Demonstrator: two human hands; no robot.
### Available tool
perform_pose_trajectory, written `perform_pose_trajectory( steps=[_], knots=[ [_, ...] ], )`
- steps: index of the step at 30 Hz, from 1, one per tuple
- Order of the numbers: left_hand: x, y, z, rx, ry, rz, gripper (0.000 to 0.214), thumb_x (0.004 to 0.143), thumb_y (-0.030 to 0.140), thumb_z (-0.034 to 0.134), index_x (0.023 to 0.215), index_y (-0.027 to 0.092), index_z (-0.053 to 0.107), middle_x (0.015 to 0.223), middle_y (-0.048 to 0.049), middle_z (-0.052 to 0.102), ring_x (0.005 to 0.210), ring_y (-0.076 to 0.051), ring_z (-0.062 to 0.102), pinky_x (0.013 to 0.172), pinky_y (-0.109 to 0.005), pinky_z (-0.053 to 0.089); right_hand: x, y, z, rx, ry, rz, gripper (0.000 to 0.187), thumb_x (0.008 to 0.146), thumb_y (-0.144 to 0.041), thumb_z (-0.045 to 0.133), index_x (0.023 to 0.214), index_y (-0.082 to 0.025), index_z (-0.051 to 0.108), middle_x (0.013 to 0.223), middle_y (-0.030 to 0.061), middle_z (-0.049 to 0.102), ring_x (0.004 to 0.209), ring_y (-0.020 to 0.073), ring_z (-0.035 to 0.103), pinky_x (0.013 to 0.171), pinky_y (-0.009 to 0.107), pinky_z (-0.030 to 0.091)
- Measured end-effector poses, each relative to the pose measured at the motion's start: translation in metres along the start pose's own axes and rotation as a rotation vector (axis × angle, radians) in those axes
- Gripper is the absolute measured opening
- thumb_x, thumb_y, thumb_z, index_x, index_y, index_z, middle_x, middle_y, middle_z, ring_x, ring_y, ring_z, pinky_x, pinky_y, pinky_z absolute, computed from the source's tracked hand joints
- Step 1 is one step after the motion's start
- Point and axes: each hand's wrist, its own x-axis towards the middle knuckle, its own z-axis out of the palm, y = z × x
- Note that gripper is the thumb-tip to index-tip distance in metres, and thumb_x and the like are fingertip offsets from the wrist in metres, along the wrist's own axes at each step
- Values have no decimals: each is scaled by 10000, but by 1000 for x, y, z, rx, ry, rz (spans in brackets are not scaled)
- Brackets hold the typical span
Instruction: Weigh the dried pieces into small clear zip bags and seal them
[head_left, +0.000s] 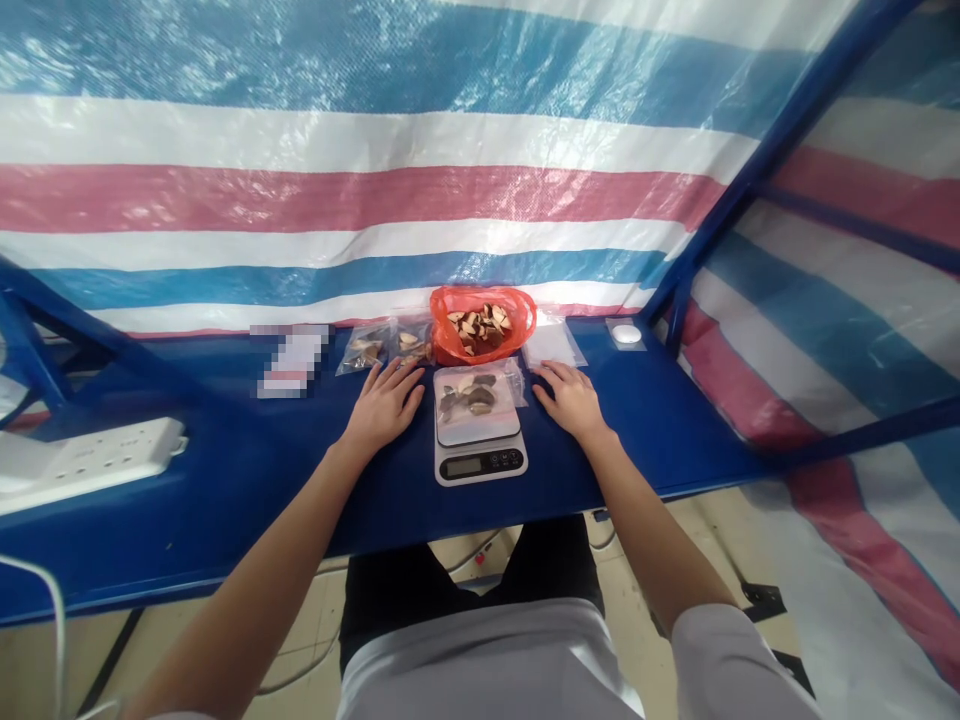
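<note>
My left hand (384, 406) lies flat on the blue table, fingers spread, just left of a white kitchen scale (480, 465). On the other side of the scale my right hand (570, 398) rests with its fingers apart, holding nothing. A clear plastic bag (474, 394) with several dark-skinned, pale-cut pieces lies on the scale's plate. Behind it stands an open red plastic bag (442, 335) full of similar pieces. Two small filled clear bags (365, 347) lie beyond my left fingertips. A stack of flat clear bags (551, 343) sits beyond my right fingers.
A white power strip (112, 452) lies at the table's left. A blurred-out item (294, 362) is at the back left. A round white object (627, 335) on clear plastic sits at the back right. Blue metal frame bars (739, 225) and striped sheeting (375, 140) enclose the table (247, 480).
</note>
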Motion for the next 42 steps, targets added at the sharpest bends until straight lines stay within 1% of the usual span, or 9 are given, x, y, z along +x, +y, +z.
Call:
perform_pose_trajectory(
  steps=[3, 5, 7, 10, 14, 18, 25, 33, 42],
  knots=[
    [1, 0, 0, 36, -47, -18, 509, 984, 421, 383, 1391, 207, 601, 1536, -105, 505, 1477, -314, 399, 1237, -555, 253, -3, 0, 7, -45, -23, 21, 382, 1009, -375, 470, 1328, -257, 643, 1441, 88, 609, 1369, 301, 522, 1201, 606, 268],
    [0, 2, 1, 44, -63, -44, 530, 972, 429, 416, 1441, 226, 555, 1572, -92, 458, 1495, -325, 363, 1236, -564, 252, -4, 1, 10, -56, -45, 32, 411, 1019, -389, 442, 1364, -253, 618, 1474, 92, 578, 1403, 319, 488, 1209, 658, 197],
    [-1, 3, 0, 51, -82, -64, 557, 962, 433, 441, 1482, 246, 509, 1603, -77, 409, 1507, -334, 335, 1231, -571, 262, -4, 2, 12, -52, -76, 26, 437, 1022, -388, 427, 1391, -231, 602, 1502, 105, 548, 1425, 323, 464, 1208, 624, 243],
    [-3, 5, 0, 65, -135, -82, 570, 970, 434, 430, 1497, 228, 491, 1630, -85, 351, 1509, -346, 326, 1218, -564, 290, -4, 4, 13, -46, -102, 17, 461, 1023, -389, 415, 1412, -214, 591, 1527, 110, 520, 1440, 323, 447, 1193, 554, 326],
    [-3, 7, -1, 91, -186, -99, 551, 986, 439, 406, 1477, 218, 521, 1633, -93, 343, 1508, -351, 326, 1222, -572, 272, -4, 4, 12, -45, -105, 16, 467, 1024, -388, 415, 1426, -219, 581, 1536, 102, 511, 1445, 325, 441, 1195, 543, 329],
    [-3, 7, 0, 109, -203, -97, 548, 992, 443, 395, 1485, 233, 510, 1628, -82, 356, 1510, -336, 327, 1228, -564, 262, -4, 4, 10, -48, -124, 25, 470, 1022, -387, 427, 1432, -213, 576, 1539, 99, 506, 1446, 326, 439, 1197, 538, 327],
    [-2, 6, -1, 110, -210, -106, 562, 987, 462, 393, 1481, 224, 516, 1622, -84, 368, 1511, -325, 328, 1238, -543, 253, -5, 3, 9, -56, -124, 29, 463, 1022, -392, 434, 1432, -230, 575, 1542, 93, 503, 1449, 315, 438, 1196, 537, 331],
    [-3, 6, 0, 113, -194, -89, 570, 988, 458, 369, 1475, 205, 523, 1605, -102, 396, 1505, -336, 340, 1219, -574, 272, -4, 2, 9, -53, -133, 33, 466, 1022, -393, 435, 1439, -234, 570, 1543, 94, 501, 1453, 319, 432, 1197, 544, 327],
    [-3, 5, 1, 110, -182, -85, 574, 988, 460, 371, 1473, 195, 525, 1584, -114, 432, 1496, -345, 356, 1218, -571, 276, -5, 1, 8, -55, -125, 42, 461, 1025, -402, 426, 1433, -245, 572, 1541, 76, 506, 1453, 301, 436, 1204, 525, 322]
  ],
)
